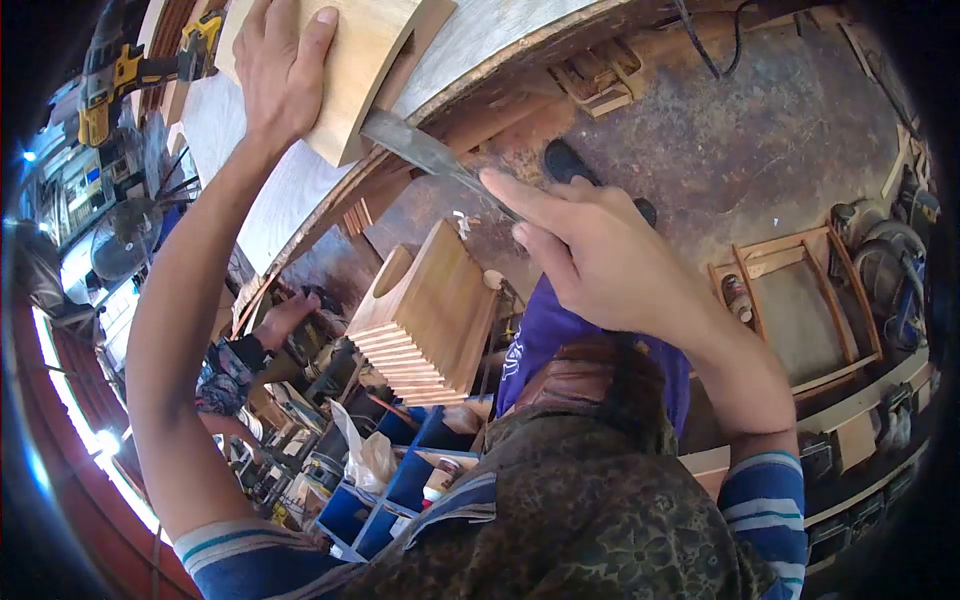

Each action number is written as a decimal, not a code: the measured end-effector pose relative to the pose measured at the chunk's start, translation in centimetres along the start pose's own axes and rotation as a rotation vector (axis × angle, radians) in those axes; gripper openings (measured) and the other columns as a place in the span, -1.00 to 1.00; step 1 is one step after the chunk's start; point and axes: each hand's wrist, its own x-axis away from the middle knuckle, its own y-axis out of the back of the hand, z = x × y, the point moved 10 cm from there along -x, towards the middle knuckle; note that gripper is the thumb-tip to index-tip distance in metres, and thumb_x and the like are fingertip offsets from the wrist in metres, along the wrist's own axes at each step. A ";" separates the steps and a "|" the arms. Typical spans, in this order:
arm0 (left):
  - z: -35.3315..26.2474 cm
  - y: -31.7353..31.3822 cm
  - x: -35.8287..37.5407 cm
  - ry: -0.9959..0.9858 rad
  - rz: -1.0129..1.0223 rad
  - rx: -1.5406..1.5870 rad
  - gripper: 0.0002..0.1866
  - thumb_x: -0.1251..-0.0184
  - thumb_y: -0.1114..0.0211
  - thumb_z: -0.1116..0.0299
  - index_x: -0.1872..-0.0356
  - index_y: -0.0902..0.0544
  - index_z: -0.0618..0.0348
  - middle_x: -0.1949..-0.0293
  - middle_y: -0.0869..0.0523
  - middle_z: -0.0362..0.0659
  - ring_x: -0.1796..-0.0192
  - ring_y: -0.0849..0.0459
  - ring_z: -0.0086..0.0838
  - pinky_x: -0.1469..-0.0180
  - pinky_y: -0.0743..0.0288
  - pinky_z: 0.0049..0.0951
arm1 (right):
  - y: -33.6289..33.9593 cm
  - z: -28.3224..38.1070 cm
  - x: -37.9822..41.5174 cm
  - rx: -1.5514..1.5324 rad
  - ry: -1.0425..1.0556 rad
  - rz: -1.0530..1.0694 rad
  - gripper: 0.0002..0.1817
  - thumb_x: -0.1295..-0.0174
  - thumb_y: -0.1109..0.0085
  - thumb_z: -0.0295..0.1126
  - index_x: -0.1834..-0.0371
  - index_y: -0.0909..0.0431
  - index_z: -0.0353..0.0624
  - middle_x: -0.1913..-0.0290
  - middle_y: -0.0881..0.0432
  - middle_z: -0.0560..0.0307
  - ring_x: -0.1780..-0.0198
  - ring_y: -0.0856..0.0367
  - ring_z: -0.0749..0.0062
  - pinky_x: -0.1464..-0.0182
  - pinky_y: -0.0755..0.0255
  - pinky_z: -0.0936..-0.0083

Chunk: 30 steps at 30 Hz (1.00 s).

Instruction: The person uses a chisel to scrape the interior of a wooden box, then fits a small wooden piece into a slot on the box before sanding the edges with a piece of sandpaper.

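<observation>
My left hand (280, 85) lies on a pale wooden board (350, 65) at the top, fingers stretched and thumb apart. The board rests on the workbench and shows a groove or gap along its near edge. A flat metal file (425, 150) is gripped in my right hand (610, 250), with the index finger stretched along it. Its far end meets the board's near corner edge. Where the tool enters my palm, the handle is hidden.
A stack of toothed-edge wooden boards (435, 310) stands below the workbench (265, 215). Yellow-black power drills (120, 85) lie at upper left. A blue divided box (400, 485) holds a bottle. Right are a wooden frame (810, 310) and power tools. Another person's arm (285, 325) shows at left.
</observation>
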 end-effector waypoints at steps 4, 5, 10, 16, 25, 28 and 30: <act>0.0 0.1 0.2 -0.018 -0.032 -0.026 -0.27 -0.61 0.04 -0.13 -0.59 -0.35 0.19 -0.56 -0.31 0.30 -0.59 -0.22 0.16 -0.62 0.03 0.05 | -0.1 -0.3 1.7 -0.006 -0.081 0.054 -0.46 -0.38 -0.16 -0.57 -0.46 -0.50 -0.23 0.22 -0.68 -0.34 0.21 -0.71 -0.23 -0.10 -0.56 0.07; 0.1 0.1 0.1 -0.006 -0.030 -0.030 -0.27 -0.61 0.04 -0.13 -0.58 -0.35 0.18 -0.56 -0.31 0.29 -0.59 -0.22 0.17 -0.62 0.03 0.05 | 0.0 -0.3 1.8 -0.008 -0.055 0.029 -0.46 -0.38 -0.16 -0.58 -0.46 -0.50 -0.23 0.25 -0.67 -0.32 0.22 -0.70 -0.23 -0.13 -0.56 0.06; -0.2 0.5 0.4 0.068 -0.010 0.006 -0.27 -0.60 -0.01 -0.09 -0.58 -0.33 0.21 -0.56 -0.27 0.28 -0.59 -0.20 0.18 -0.63 0.02 0.04 | 0.2 -0.8 2.9 0.056 -0.058 0.033 -0.45 -0.44 -0.12 -0.45 -0.51 -0.46 -0.14 0.07 -0.73 -0.32 0.09 -0.73 -0.24 -0.02 -0.58 -0.08; 0.1 0.3 0.3 0.127 0.019 0.015 -0.28 -0.57 -0.07 -0.03 -0.57 -0.32 0.26 -0.55 -0.24 0.29 -0.57 -0.19 0.21 -0.62 -0.02 0.05 | 0.6 0.1 2.1 0.524 -0.009 -0.049 -0.36 -0.34 -0.20 -0.53 -0.52 -0.49 0.11 0.23 -0.62 -0.01 0.35 -0.69 -0.03 0.33 -0.64 0.14; -0.1 0.6 0.4 0.129 0.016 0.012 -0.28 -0.56 -0.08 -0.02 -0.57 -0.32 0.25 -0.55 -0.24 0.32 -0.56 -0.20 0.23 -0.61 -0.03 0.06 | 0.7 0.3 1.6 0.625 -0.002 -0.051 -0.29 -0.27 -0.21 -0.51 -0.55 -0.45 0.18 0.22 -0.60 0.04 0.38 -0.68 -0.07 0.37 -0.61 0.07; -0.3 0.6 0.4 0.136 0.019 0.015 -0.27 -0.56 -0.08 -0.02 -0.57 -0.31 0.25 -0.56 -0.24 0.32 -0.57 -0.20 0.23 -0.62 -0.03 0.06 | 0.8 0.5 1.7 0.617 -0.008 -0.048 -0.29 -0.27 -0.21 -0.51 -0.55 -0.46 0.18 0.22 -0.60 0.04 0.39 -0.68 -0.07 0.36 -0.62 0.07; -0.4 0.7 0.4 0.146 0.018 0.018 -0.27 -0.56 -0.08 -0.01 -0.57 -0.31 0.25 -0.56 -0.24 0.32 -0.57 -0.19 0.23 -0.62 -0.03 0.06 | 1.1 0.5 1.4 0.665 -0.006 -0.047 -0.28 -0.27 -0.22 -0.50 -0.55 -0.46 0.20 0.21 -0.61 0.03 0.39 -0.68 -0.07 0.36 -0.62 0.07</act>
